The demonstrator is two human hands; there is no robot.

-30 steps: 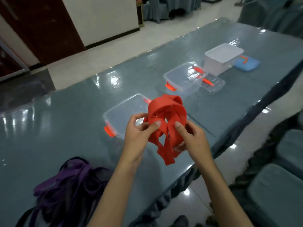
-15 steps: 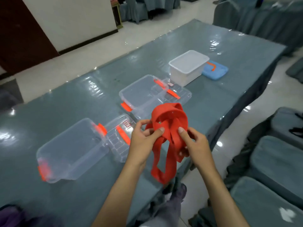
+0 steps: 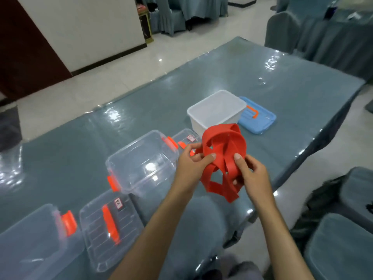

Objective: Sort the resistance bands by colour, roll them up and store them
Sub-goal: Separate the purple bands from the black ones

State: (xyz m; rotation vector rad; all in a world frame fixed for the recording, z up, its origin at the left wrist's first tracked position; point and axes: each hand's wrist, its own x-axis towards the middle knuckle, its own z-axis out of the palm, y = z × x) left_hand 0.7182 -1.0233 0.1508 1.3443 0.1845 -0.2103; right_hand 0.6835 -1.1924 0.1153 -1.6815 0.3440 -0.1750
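Both hands, the left hand (image 3: 188,166) and right hand (image 3: 249,174), pinched the loosely coiled red rubber resistance bands (image 3: 223,160) above the table's (image 3: 292,93) near edge; the dangling loop had been gathered up, so storing in the white plastic tub (image 3: 217,111) seemed close.

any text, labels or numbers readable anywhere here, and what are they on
Nothing can be read.
Sticker on the near clear lid: dark marks, too blurred to read.
Sticker on the far clear lid: reddish print, too blurred to read.
Blue lid: small pale marks near its edge, too small to read.
Red resistance bands, clear boxes and white box: no visible text.
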